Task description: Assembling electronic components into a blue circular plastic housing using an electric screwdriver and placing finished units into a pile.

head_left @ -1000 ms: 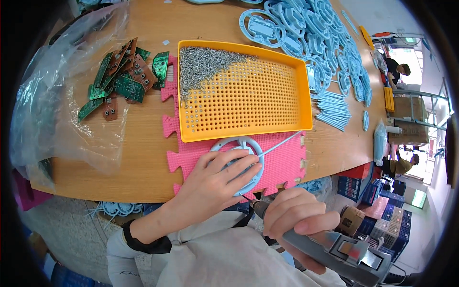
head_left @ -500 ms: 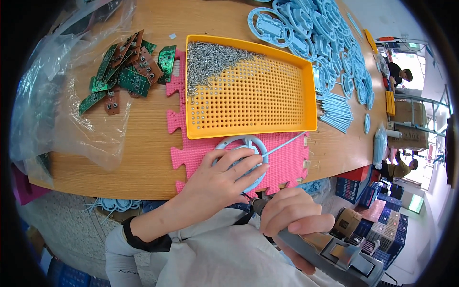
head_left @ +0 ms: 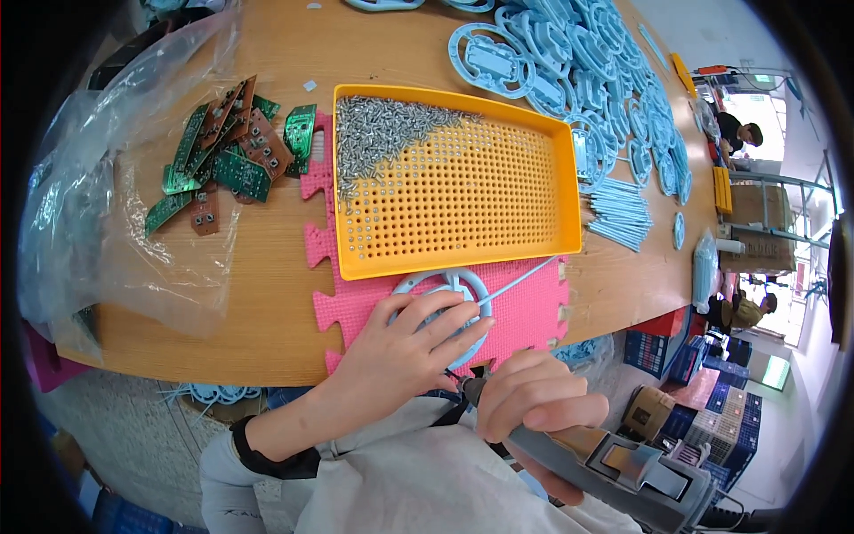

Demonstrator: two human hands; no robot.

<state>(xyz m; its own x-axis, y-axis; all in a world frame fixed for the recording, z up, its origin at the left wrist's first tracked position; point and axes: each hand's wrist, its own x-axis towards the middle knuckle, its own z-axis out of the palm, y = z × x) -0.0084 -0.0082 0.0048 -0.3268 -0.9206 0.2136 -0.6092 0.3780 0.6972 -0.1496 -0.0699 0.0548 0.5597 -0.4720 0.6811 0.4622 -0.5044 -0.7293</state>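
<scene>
Fingers of the left hand press flat on the blue ring low in the frame, steadying it on the pink mat, while the right hand has its grip wrapped around the grey screwdriver.

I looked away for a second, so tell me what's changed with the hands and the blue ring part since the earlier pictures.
Very little. The left hand stays pressed flat on the light blue ring part on the pink foam mat, its fingers spread a little more. The right hand keeps its grip on the grey electric screwdriver, tip by the ring's near edge. The orange tray of screws and the circuit boards have not moved.
</scene>
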